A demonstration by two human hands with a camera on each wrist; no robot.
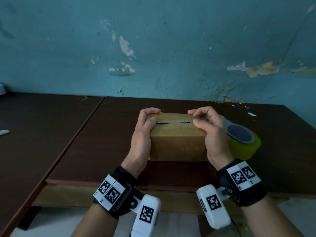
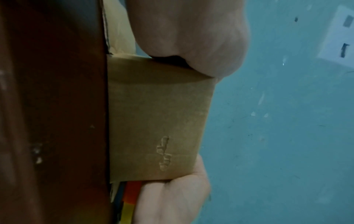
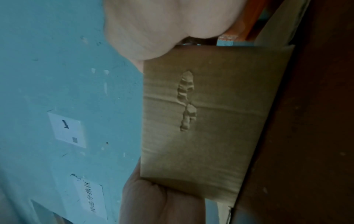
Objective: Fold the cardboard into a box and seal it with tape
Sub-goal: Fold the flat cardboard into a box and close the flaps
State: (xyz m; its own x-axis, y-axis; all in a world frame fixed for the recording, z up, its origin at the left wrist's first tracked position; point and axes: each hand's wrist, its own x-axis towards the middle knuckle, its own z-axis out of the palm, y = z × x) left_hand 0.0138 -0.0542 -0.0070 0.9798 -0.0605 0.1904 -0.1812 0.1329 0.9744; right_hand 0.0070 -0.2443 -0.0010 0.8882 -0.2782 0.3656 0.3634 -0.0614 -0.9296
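At the two ends of the box (image 1: 177, 135), the hands clamp it from either side. The left hand (image 1: 143, 135) wraps its end, fingers curled over the far top edge and the thumb lying on the top face by the start of the seam (image 1: 174, 122). The right hand (image 1: 209, 132) cups the other end, fingers hooked over the top corner and the thumb pressed on the near flap; both are grasping the box, neither holds tape.

The box sits on the dark brown table (image 1: 85, 151), its long axis running left to right across the person, and the seam between the two top flaps runs the same way, from one thumb to the other. The flaps meet but a dark, ragged gap shows between them, and no tape is visible over it.

The tape roll (image 1: 244, 144), yellow-green with a grey cap, stands on the table just beside the right end of the box, right behind the right hand. So the right hand is plainly the nearer one to fetch it, while the left can hold the flaps down; a strip would then likely be laid along the seam
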